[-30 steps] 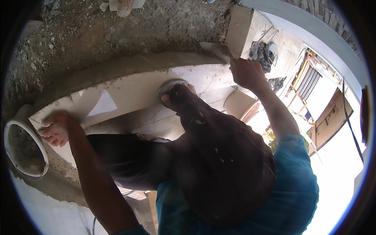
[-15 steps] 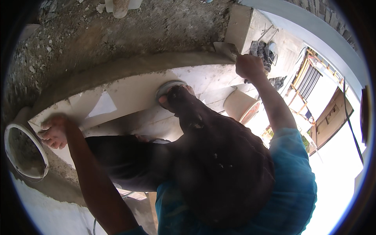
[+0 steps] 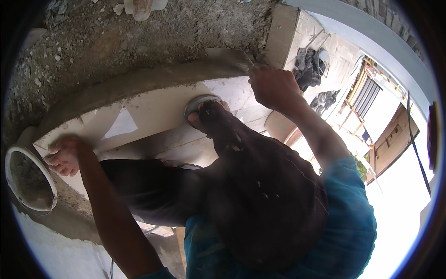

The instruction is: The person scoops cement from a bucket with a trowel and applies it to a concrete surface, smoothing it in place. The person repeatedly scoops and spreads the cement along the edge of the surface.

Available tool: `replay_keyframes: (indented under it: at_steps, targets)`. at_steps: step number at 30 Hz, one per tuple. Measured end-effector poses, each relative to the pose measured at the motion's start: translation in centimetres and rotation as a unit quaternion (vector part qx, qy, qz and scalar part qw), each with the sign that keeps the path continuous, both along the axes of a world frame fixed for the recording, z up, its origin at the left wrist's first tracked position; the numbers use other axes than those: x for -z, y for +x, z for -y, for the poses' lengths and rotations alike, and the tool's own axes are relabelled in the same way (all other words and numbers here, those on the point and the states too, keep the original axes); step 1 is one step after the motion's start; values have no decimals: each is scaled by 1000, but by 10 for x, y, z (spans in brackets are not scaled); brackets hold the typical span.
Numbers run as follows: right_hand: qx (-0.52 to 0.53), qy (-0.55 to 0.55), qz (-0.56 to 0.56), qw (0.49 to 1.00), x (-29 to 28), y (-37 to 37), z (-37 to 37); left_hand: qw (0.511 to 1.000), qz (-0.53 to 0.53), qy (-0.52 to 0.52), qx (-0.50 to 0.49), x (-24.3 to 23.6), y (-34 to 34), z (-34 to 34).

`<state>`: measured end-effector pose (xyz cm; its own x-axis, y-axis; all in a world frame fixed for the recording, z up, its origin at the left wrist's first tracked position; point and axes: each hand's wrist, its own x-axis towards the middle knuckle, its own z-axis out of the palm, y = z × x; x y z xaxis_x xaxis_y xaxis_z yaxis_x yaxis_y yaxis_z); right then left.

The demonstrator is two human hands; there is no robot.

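My right hand point(image 3: 275, 90) is wrapped around the handle of a trowel point(image 3: 226, 56), its blade pointing left over the strip of wet grey mortar point(image 3: 153, 79). Along the near side of that mortar runs a pale tile edge point(image 3: 158, 109), forming a step. At the tile's left corner, my left hand point(image 3: 65, 156) grips the end with fingers curled against it. My foot point(image 3: 197, 118), in a sandal, presses on the tile between the hands.
A bucket point(image 3: 55, 190) with a pale rim stands beside my left hand. Another bucket point(image 3: 275, 123) is partly hidden behind my right forearm. Rough rubble and soil point(image 3: 153, 35) lie beyond the mortar. Dark bags or cloths point(image 3: 309, 67) sit at the right.
My right hand has moved left along the mortar strip with the trowel. My left hand and foot have stayed in place.
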<state>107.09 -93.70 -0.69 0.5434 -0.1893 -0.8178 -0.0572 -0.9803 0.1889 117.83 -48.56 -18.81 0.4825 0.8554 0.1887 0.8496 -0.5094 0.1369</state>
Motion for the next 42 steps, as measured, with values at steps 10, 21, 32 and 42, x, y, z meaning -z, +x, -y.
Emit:
replay_keyframes:
  at_steps: [10,21,32,42]
  targets:
    - [-5,-166,-55,984,9,-39,98,1000,-26,-6,-11,4,0,-6]
    - [-47,-26,25,998,-13,-8,-6,1000,-10,-12,17,-3,-4,-2]
    - [112,226,4,968,-19,62,-49,1000,-17,-23,-7,-12,1,3]
    - [23,652,164,740,0,180,-255,997,-40,-68,-24,-31,11,23]
